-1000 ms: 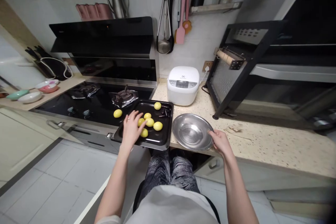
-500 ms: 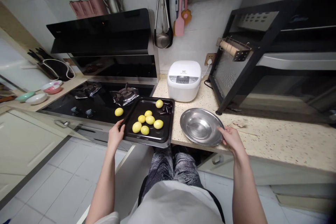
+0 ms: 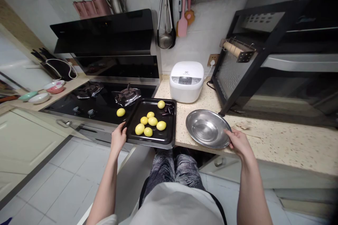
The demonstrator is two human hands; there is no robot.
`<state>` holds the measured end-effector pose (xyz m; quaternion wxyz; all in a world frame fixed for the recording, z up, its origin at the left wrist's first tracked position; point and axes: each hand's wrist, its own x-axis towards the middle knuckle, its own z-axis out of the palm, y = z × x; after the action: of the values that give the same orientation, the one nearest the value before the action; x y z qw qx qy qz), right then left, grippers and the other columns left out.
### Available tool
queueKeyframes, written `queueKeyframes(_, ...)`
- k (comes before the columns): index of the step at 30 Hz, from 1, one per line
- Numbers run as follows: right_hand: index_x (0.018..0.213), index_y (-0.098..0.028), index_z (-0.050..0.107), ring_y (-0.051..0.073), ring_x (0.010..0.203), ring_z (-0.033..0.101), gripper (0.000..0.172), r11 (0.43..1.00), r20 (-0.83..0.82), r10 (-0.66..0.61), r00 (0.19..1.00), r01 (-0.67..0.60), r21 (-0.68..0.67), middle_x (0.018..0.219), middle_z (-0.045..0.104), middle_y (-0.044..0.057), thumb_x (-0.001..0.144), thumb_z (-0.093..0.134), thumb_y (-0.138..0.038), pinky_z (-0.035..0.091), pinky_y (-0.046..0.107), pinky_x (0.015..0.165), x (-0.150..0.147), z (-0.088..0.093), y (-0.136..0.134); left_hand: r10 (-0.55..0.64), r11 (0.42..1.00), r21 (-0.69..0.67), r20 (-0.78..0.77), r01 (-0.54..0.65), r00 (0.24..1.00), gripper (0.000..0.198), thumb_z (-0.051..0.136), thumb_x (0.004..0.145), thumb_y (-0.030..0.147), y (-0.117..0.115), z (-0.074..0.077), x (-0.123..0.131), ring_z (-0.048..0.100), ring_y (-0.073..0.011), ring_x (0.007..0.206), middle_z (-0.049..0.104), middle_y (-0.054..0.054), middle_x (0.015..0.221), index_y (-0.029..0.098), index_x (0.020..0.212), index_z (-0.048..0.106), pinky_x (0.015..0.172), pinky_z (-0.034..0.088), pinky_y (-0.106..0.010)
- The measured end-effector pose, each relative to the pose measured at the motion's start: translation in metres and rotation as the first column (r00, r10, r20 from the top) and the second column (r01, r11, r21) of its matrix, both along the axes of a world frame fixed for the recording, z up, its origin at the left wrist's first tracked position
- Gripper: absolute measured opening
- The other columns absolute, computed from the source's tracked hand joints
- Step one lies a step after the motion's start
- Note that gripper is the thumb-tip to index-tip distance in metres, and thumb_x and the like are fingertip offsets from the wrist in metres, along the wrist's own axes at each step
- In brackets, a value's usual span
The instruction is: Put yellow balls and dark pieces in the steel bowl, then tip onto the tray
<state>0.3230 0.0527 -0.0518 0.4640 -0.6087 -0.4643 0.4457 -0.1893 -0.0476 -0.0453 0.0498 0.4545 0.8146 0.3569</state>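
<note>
Bearing seven lemons (image 3: 152, 121), the black tray (image 3: 167, 133) is gripped at its left edge by the left hand (image 3: 118, 137), thumb and fingers closed there. Right of the tray, a steel bowl (image 3: 207, 129) is pinched at its rim by the right hand (image 3: 239, 143). Another lemon (image 3: 120, 112) is seen left of the tray — on the stove (image 3: 105, 102) — just beside it.

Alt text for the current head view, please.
A person's right hand grips the rim of a steel basin while the left hand touches the left edge of a black baking tray bearing seven lemons. An eighth lemon lies on the gas hob; a white rice cooker stands behind.
</note>
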Motion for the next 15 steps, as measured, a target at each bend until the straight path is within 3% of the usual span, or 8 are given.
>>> queueKeyframes(9, 0.06, -0.025, 0.049, 0.008, 0.027, 0.03, 0.041, 1.0, 0.001, -0.009, 1.0, 0.009, -0.011, 0.035, 0.04, -0.008, 0.06, 0.073, -0.058, 0.02, 0.021, 0.028, 0.0028, -0.0029, -0.0021, 0.018, 1.0, 0.022, 0.072, -0.02, 0.997, 0.045, 0.051, 0.092, 0.022, -0.0065, 0.0021, 0.0094, 0.073, -0.0335, 0.117, 0.078, -0.015, 0.123, 0.012, 0.13, 0.072, 0.108, 0.054, -0.047)
queueKeyframes(15, 0.06, -0.024, 0.051, 0.007, 0.028, 0.031, 0.039, 1.0, -0.013, 0.004, 1.0, -0.004, -0.022, 0.037, 0.043, -0.007, 0.059, 0.075, -0.055, 0.021, 0.021, 0.028, 0.0022, 0.0, -0.0045, 0.017, 0.998, 0.058, 0.115, -0.024, 0.993, 0.045, 0.052, 0.092, 0.025, -0.0089, -0.0041, 0.0111, 0.072, -0.0326, 0.117, 0.078, -0.014, 0.125, 0.013, 0.13, 0.073, 0.109, 0.054, -0.047)
